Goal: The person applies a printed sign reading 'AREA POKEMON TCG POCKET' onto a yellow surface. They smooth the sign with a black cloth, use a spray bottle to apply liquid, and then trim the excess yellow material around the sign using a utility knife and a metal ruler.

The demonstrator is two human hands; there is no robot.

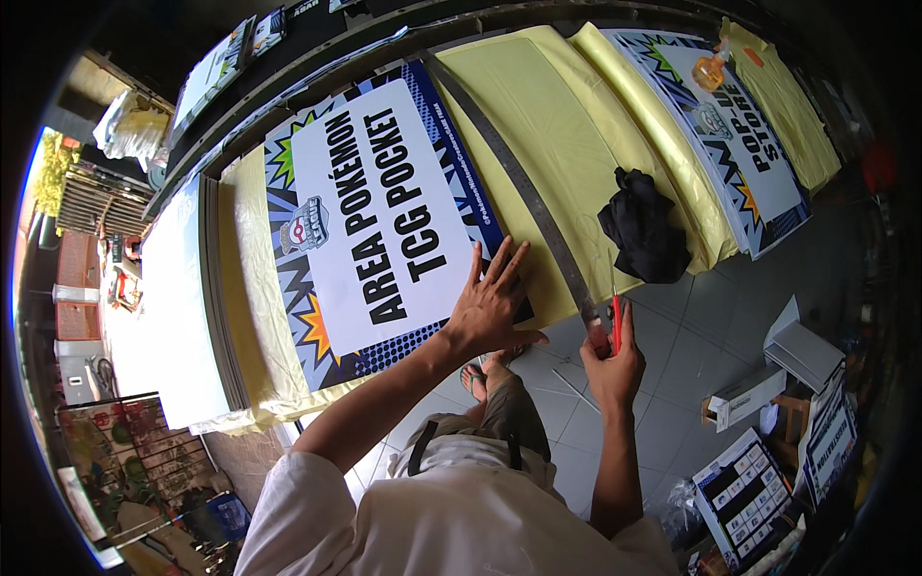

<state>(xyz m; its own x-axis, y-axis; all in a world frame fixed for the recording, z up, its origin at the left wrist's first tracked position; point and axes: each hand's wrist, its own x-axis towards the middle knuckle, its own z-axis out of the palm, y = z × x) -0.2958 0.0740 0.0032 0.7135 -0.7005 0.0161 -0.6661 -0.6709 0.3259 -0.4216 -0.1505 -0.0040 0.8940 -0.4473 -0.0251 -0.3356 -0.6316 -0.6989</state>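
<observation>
A printed sign board [379, 221] with a white panel, bold black lettering and blue comic-style borders lies on the yellow-covered table [538, 106]. Spread flat over its near right corner is my left hand [490, 302], fingers apart and holding nothing. A long dark metal ruler [523, 182] runs along the yellow sheet just right of the board. My right hand [615, 370] is closed at the near end of the ruler, beyond the table's front edge. Upright in its fingers is a slim red-handled tool [616, 317], seemingly a cutter. A crumpled black cloth [643, 226] lies just to its right.
Farther right, more printed boards [711, 144] are stacked, with an orange spray bottle [711, 72] on top. A thick stack of white boards [182, 298] stands at the left. Boxes [749, 394] and a printed panel [744, 499] rest on the tiled floor at lower right.
</observation>
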